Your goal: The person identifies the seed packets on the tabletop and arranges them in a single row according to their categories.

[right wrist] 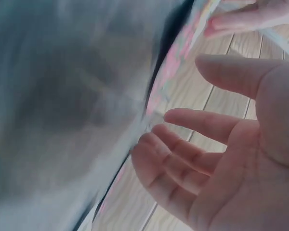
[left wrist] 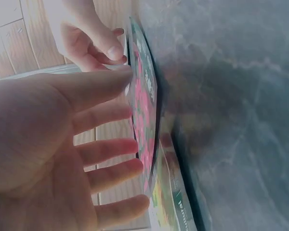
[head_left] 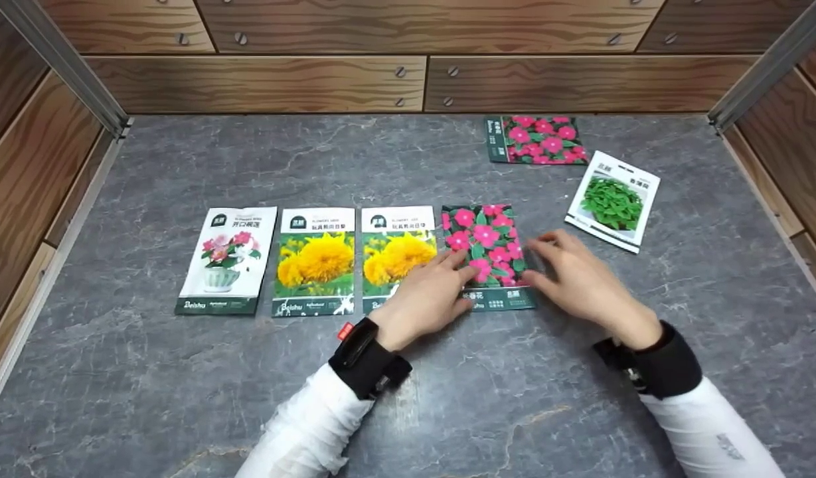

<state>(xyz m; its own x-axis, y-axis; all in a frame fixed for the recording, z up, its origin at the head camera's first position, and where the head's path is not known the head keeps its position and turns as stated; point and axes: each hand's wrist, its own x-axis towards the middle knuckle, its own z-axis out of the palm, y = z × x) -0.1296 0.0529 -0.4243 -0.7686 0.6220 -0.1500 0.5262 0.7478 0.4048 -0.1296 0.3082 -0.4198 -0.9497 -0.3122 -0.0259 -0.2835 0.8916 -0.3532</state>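
Grey veined surface [head_left: 447, 398]: carries the flat pink-flower packet [head_left: 484, 236], just right of a yellow-flower packet [head_left: 391, 255]. Left hand [head_left: 424, 299]: fingers extended, resting on the pink-flower packet's left portion. Right hand [head_left: 583, 282]: fingers apart, slightly bent, gripping nothing, at its right edge; contact cannot be confirmed. Packet face: vivid pink blossoms, green leaves; dark green lower band; small pale lettering.
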